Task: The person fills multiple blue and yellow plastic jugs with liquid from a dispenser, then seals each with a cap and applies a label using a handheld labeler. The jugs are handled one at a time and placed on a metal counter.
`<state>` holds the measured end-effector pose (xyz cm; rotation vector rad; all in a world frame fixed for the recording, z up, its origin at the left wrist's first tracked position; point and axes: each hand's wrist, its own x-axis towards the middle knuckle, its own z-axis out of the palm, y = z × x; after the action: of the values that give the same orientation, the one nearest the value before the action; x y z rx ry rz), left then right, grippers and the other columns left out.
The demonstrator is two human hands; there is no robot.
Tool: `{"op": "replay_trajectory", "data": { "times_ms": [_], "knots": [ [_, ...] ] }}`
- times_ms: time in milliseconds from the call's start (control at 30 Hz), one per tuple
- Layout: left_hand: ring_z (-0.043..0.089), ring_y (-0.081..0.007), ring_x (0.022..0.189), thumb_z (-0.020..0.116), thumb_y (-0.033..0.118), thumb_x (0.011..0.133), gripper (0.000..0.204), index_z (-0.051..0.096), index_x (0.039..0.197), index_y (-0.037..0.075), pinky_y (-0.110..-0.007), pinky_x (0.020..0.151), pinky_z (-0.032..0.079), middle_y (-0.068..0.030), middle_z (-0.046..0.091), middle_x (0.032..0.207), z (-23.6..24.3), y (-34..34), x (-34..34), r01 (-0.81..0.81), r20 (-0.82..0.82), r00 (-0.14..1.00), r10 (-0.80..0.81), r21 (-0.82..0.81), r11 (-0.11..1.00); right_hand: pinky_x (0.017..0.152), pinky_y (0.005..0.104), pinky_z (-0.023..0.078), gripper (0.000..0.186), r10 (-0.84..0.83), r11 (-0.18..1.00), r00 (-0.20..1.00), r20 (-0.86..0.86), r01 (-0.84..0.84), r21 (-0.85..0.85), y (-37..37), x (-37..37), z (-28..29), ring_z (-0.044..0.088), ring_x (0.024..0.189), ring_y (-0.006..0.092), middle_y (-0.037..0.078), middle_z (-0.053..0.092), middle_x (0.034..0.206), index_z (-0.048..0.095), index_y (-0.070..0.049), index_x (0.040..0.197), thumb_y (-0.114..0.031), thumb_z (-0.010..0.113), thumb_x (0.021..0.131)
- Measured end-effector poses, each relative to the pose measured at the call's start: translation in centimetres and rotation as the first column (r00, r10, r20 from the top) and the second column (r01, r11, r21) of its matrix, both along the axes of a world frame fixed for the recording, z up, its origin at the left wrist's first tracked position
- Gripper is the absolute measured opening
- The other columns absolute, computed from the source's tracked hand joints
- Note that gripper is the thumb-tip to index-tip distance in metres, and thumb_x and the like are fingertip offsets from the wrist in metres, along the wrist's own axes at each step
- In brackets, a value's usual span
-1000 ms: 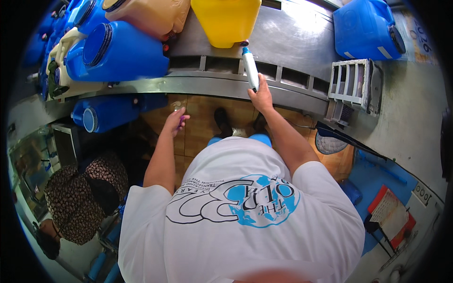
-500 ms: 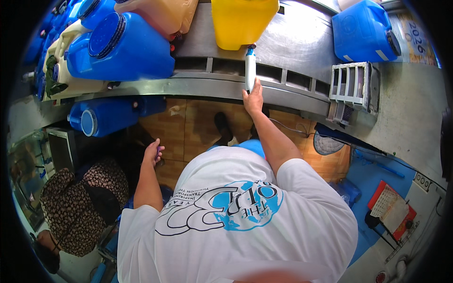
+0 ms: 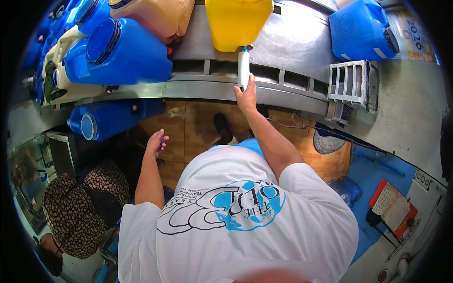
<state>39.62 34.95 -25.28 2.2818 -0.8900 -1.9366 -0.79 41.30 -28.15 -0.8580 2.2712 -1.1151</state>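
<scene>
My right hand (image 3: 246, 96) is closed around the lower end of a slim white handheld tool (image 3: 243, 68) with a blue tip. That tip meets the lower front edge of a yellow plastic jerrycan (image 3: 238, 23), close to a small dark fitting (image 3: 249, 47). Whether they touch, I cannot tell. The jerrycan rests on the metal worktop (image 3: 292, 42). Lower and to the left, my left hand (image 3: 155, 142) hangs over the floor, its fingers curled on a small purple thing (image 3: 162, 140), mostly hidden.
Blue jerrycans (image 3: 127, 54) and cream ones crowd the worktop's left side. Another blue jerrycan (image 3: 356, 30) and a grey slotted rack (image 3: 348, 85) stand at the right. A dark cable (image 3: 297, 123) runs below the worktop edge. A person in patterned clothing (image 3: 80, 207) is at the lower left.
My right hand and the white tool have shifted slightly left, and the blue tip now sits closer against the yellow jerrycan. My left hand has risen a little.
</scene>
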Motion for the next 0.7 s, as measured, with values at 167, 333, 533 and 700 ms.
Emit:
{"op": "replay_trajectory", "data": {
  "times_ms": [167, 333, 533, 700],
  "knots": [
    [0.049, -0.0055, 0.051, 0.059, 0.046, 0.093, 0.043, 0.052, 0.124, 0.017, -0.020, 0.042, 0.038, 0.0004, 0.066, 0.086, 0.4, 0.4, -1.5, -0.023, -0.017, 1.000, 0.023, -0.008, 1.000, 0.102, 0.0400, 0.040, 0.078, 0.048, 0.993, 0.998, 0.032, -0.044, -0.106, 0.8, -5.0, 2.3, 0.052, 0.122, 0.0358, 0.022, 0.050, 0.134, 0.031, -0.003, 0.142, -0.020, 0.072, 0.078],
    [0.050, -0.0057, 0.050, 0.059, 0.046, 0.093, 0.046, 0.051, 0.128, 0.018, -0.020, 0.042, 0.038, 0.0005, 0.066, 0.087, -0.6, 2.2, -1.3, -0.055, 0.024, 0.998, 0.055, 0.014, 0.998, 0.069, 0.0299, 0.045, 0.071, 0.161, 0.984, 0.946, 0.280, -0.177, 0.030, 0.3, -14.6, 4.2, 0.057, 0.080, 0.0175, 0.012, 0.061, 0.103, 0.043, -0.005, 0.137, -0.021, 0.075, 0.075],
    [0.051, -0.0054, 0.050, 0.060, 0.047, 0.092, 0.045, 0.053, 0.126, 0.019, -0.020, 0.040, 0.039, 0.0018, 0.067, 0.083, -0.1, 5.6, -1.9, -0.140, 0.063, 0.988, 0.139, 0.009, 0.990, 0.047, 0.0253, 0.040, 0.065, 0.264, 0.883, 0.866, 0.425, -0.395, 0.255, -3.2, -21.0, 13.0, 0.049, 0.056, 0.0103, 0.005, 0.058, 0.082, 0.048, -0.011, 0.137, -0.022, 0.071, 0.077],
    [0.050, -0.0068, 0.050, 0.060, 0.048, 0.092, 0.039, 0.053, 0.118, 0.020, -0.022, 0.042, 0.040, 0.0013, 0.068, 0.082, 0.0, 8.9, -3.0, -0.208, 0.068, 0.976, 0.208, 0.002, 0.978, 0.047, 0.0228, 0.036, 0.053, 0.345, 0.808, 0.774, 0.531, -0.533, 0.251, -5.8, -25.6, 14.3, 0.044, 0.056, 0.0077, 0.002, 0.058, 0.085, 0.054, -0.014, 0.129, -0.024, 0.069, 0.079]
  ]
}}
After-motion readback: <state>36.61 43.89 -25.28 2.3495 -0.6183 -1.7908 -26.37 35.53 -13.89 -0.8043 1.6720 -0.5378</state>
